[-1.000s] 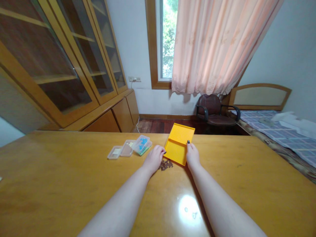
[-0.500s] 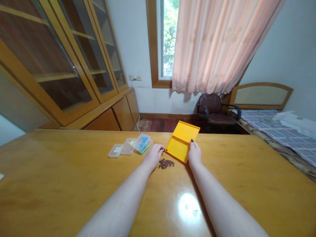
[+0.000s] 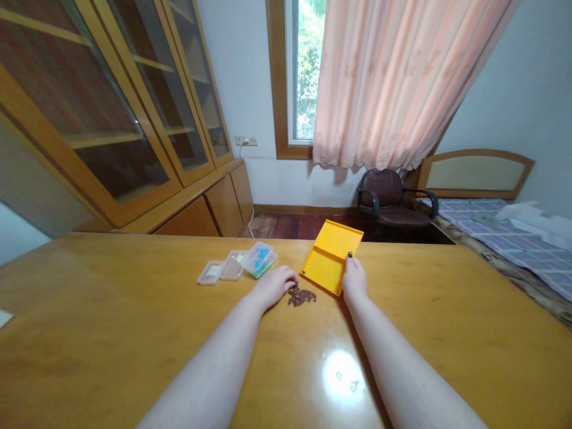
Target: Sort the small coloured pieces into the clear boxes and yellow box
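Note:
My right hand (image 3: pixel 356 277) grips the right edge of an open yellow plastic case (image 3: pixel 329 267), thumb on top. The case is tilted and folded along a middle ridge into two shallow halves. A small dark piece (image 3: pixel 304 272) sits in its near left corner. My left hand (image 3: pixel 277 285) is at the upper left edge of a pile of small brown pieces (image 3: pixel 302 297) on the table. Its fingers are bent together at the pile, and their tips are partly hidden, so whether a piece is between them does not show.
Left of my left hand lie a clear box with blue pieces (image 3: pixel 260 257) on something green, and an open clear box (image 3: pixel 232 266) with pale pieces. The wooden table (image 3: pixel 134 310) spans the foreground. Beyond it stand a chair (image 3: pixel 383 193), a bed (image 3: pixel 487 220) and a glazed cabinet (image 3: pixel 147 113).
My left hand has moved from the near left corner of the yellow case down to the brown pile. A dark piece shows in that corner. My right hand keeps its hold.

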`<state>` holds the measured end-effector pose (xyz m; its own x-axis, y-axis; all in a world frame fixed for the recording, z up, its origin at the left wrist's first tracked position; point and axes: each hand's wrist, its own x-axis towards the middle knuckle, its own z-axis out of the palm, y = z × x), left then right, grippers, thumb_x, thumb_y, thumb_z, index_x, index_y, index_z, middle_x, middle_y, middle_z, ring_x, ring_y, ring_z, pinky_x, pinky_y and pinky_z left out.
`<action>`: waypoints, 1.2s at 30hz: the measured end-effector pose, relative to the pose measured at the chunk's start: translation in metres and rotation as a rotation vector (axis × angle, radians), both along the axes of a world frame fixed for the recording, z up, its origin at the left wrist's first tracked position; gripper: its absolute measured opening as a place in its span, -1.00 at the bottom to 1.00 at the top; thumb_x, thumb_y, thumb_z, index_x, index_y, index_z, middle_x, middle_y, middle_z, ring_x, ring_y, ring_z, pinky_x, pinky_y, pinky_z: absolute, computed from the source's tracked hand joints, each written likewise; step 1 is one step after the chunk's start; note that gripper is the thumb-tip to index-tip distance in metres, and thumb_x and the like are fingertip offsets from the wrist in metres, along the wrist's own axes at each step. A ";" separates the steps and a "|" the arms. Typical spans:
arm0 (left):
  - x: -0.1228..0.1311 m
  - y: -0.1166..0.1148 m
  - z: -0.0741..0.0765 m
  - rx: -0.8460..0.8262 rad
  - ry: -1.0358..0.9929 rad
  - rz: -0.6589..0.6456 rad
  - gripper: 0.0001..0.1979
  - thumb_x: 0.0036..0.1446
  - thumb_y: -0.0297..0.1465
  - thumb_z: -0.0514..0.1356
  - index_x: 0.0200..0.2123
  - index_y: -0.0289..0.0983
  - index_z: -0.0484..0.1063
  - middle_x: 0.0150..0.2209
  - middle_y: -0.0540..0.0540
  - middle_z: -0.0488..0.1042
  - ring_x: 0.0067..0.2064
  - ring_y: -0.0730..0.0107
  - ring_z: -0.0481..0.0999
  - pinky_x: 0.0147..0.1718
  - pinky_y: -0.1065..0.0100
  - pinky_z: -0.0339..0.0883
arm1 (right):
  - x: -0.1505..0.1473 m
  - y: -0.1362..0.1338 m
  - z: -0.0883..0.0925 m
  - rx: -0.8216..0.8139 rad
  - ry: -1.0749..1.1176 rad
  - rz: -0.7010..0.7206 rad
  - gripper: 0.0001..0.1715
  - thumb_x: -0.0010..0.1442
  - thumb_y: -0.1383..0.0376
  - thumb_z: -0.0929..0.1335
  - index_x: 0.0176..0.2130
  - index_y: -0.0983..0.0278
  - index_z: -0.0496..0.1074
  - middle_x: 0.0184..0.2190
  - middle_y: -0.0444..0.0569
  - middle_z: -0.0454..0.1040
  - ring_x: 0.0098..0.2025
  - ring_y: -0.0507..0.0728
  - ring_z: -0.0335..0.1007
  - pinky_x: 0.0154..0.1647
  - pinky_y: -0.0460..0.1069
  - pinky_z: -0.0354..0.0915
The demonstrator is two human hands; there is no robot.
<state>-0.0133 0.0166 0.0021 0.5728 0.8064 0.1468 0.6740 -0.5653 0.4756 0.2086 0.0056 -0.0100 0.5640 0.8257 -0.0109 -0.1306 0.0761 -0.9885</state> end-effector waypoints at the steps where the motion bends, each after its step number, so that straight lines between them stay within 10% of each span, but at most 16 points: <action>1: 0.000 0.000 0.000 -0.006 0.004 -0.001 -0.87 0.09 -0.39 0.09 -0.33 -0.19 0.45 -0.27 -0.03 0.43 -0.21 0.38 0.39 -0.19 0.38 0.24 | 0.000 0.000 0.000 0.007 0.007 0.003 -0.54 0.01 -0.08 0.25 -0.40 0.26 0.37 -0.39 -0.03 0.50 -0.34 0.16 0.41 -0.38 -0.03 0.30; 19: 0.006 -0.003 -0.001 0.046 0.056 -0.052 -0.86 0.10 -0.40 0.06 -0.33 -0.19 0.41 -0.30 -0.03 0.44 -0.26 0.38 0.41 -0.27 0.40 0.22 | 0.000 0.002 -0.003 -0.013 0.014 0.012 -0.56 0.01 -0.08 0.25 -0.42 0.24 0.36 -0.43 -0.07 0.48 -0.38 0.14 0.37 -0.40 -0.03 0.27; 36: 0.011 0.002 -0.002 0.097 -0.083 0.161 -0.86 0.16 -0.46 -0.03 -0.34 -0.27 0.32 -0.30 -0.07 0.38 -0.23 0.37 0.36 -0.22 0.36 0.25 | -0.003 0.003 -0.005 0.036 0.037 0.083 -0.54 -0.01 -0.07 0.28 -0.38 0.27 0.37 -0.38 -0.03 0.50 -0.31 0.18 0.40 -0.33 0.00 0.29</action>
